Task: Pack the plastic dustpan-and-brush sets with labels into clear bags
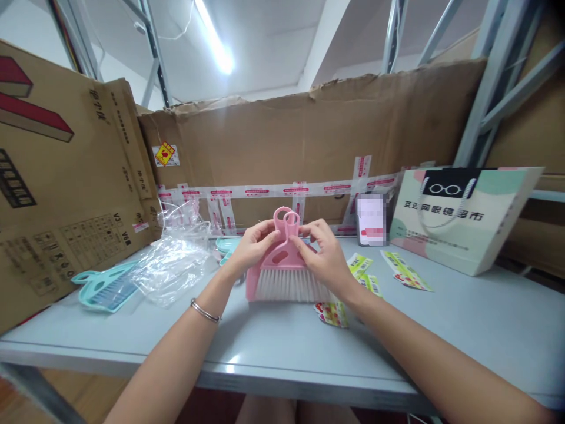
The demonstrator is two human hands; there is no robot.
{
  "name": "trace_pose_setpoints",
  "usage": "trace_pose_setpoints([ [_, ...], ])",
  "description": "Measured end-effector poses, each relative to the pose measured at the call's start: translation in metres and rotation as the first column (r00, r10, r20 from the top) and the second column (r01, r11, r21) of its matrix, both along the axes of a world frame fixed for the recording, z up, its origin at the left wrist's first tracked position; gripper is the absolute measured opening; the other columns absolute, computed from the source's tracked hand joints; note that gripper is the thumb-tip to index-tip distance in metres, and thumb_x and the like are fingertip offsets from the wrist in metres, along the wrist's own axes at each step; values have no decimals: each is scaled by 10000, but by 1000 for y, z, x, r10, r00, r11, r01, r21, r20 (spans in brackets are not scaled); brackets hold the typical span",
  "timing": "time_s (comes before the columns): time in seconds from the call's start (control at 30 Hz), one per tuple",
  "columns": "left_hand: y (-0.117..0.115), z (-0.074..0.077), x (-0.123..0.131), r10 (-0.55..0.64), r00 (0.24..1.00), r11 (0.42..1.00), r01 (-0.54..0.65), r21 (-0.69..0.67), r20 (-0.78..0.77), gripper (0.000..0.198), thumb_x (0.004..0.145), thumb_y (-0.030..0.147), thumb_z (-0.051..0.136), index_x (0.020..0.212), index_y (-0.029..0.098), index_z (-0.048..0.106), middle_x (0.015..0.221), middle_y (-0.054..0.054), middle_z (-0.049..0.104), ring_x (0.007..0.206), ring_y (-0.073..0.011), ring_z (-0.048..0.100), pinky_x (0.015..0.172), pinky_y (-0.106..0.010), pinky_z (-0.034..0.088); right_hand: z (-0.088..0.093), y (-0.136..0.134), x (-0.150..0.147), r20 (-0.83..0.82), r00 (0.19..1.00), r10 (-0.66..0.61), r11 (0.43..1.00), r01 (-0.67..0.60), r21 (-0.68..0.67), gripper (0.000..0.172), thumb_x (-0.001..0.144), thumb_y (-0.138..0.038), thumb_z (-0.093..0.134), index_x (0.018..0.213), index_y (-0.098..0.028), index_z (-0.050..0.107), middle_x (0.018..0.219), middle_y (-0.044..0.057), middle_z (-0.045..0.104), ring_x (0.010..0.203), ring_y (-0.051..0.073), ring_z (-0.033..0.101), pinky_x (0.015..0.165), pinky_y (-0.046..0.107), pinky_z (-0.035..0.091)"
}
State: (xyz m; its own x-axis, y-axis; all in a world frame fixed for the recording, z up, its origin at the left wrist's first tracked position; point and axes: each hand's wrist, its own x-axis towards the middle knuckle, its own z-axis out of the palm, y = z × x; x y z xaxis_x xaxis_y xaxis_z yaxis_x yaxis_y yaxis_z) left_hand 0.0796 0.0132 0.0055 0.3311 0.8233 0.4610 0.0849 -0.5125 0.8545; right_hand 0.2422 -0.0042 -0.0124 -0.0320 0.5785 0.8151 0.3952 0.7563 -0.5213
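Note:
A pink hand brush (289, 284) with white bristles is nested against a pink dustpan (251, 285), both upright on the table in front of me, their looped handles together at the top. My left hand (256, 244) pinches the pink set at the left of the handles, thumb and fingers closed. From the right, my right hand (324, 256) grips the brush near the base of its handle, with thumb and fingers pressed on it. Parts of the dustpan are hidden behind the brush and my hands.
A teal dustpan-and-brush set (108, 288) and crumpled clear plastic (176, 253) lie left. Another teal piece (227, 247) is behind my left hand. Green printed packets (406, 271), a phone (371, 219) and a paper bag (459, 224) stand or lie right. Cardboard boxes (265, 141) line the back.

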Motion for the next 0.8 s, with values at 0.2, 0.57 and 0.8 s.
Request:
trace_pose_setpoints([
  [0.2, -5, 0, 2, -4, 1000, 999, 4, 43, -9, 372, 806, 385, 528, 1108, 172, 576, 1043, -73, 623, 924, -189, 567, 750, -280, 469, -5, 2, -10, -68, 998, -14, 999, 18, 51, 88, 821, -299, 526, 830, -214, 547, 815, 31, 528, 803, 177, 500, 736, 324, 419],
  [0.57, -1, -5, 4, 16, 995, 972, 8, 234, -99, 465, 806, 333, 536, 1220, 124, 501, 1123, -124, 607, 1021, -231, 553, 868, -325, 443, -3, 9, -19, -163, 986, -28, 995, 43, 88, 110, 791, -284, 565, 811, -207, 489, 800, 15, 533, 740, 145, 520, 669, 292, 453],
  [0.8, 1, -5, 5, 41, 995, 976, -22, 216, -86, 376, 780, 269, 560, 1128, 131, 533, 1078, -112, 619, 970, -201, 575, 846, -308, 447, -6, 16, -15, -279, 956, 93, 974, -146, -174, 332, 715, -357, 624, 985, -197, 515, 833, 27, 618, 750, 166, 585, 613, 292, 499],
])
